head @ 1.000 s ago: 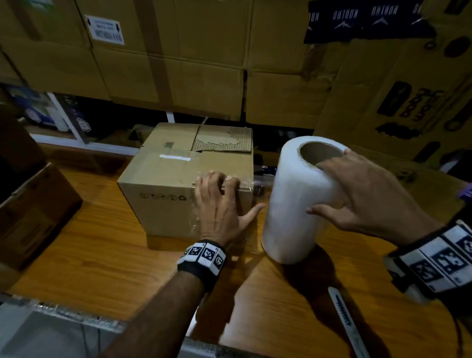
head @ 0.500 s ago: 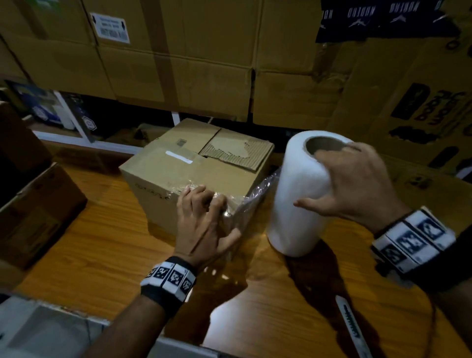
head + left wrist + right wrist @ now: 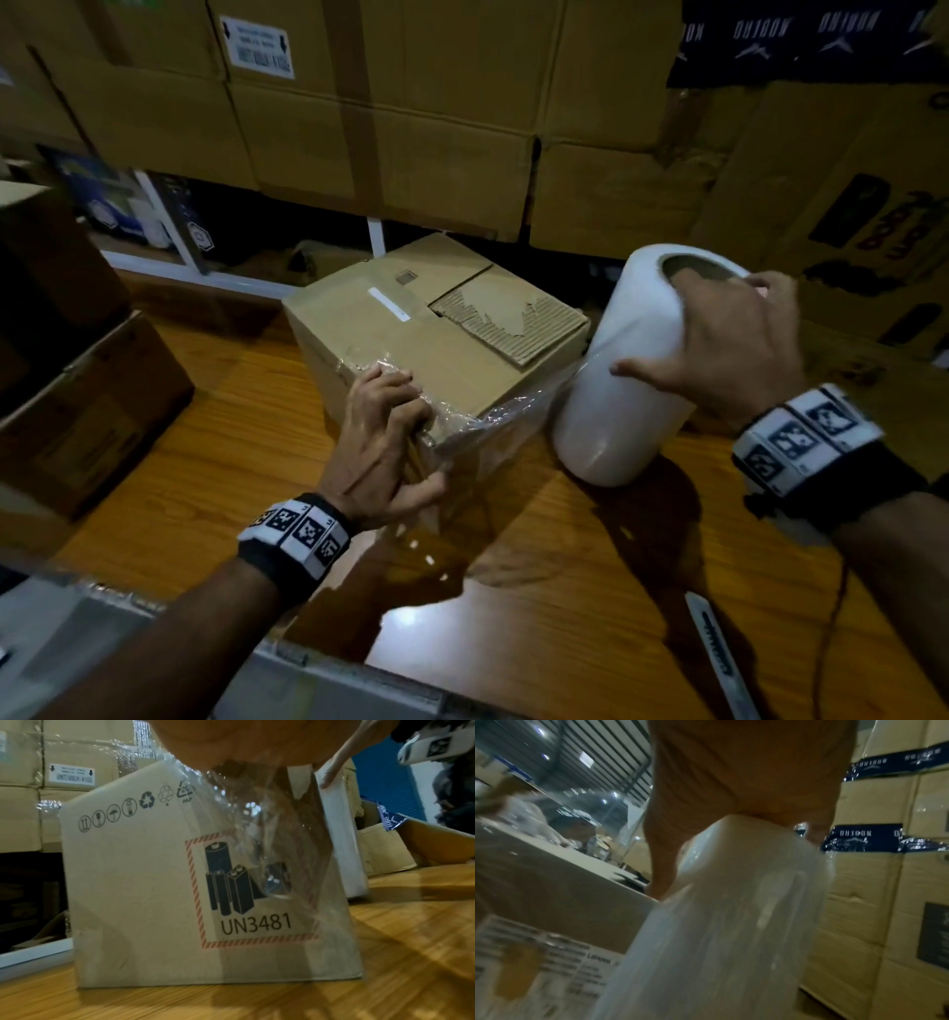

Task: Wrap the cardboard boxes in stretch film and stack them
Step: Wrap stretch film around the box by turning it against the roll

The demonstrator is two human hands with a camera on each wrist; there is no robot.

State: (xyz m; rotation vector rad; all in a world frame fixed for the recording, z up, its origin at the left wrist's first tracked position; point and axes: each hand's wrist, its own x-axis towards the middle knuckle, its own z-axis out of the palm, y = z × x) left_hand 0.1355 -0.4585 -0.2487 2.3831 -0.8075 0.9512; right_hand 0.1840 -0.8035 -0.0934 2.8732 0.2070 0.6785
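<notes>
Left hand (image 3: 382, 447) clamped film end (image 3: 462, 426) on cardboard box (image 3: 436, 334) corner, frame centre; right hand (image 3: 739, 344) grasped film roll (image 3: 626, 390) top, tilted.

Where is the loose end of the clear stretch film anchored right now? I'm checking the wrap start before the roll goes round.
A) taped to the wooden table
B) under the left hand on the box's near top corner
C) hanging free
B: the left hand presses the clear stretch film against the near top corner of the brown cardboard box.
</notes>
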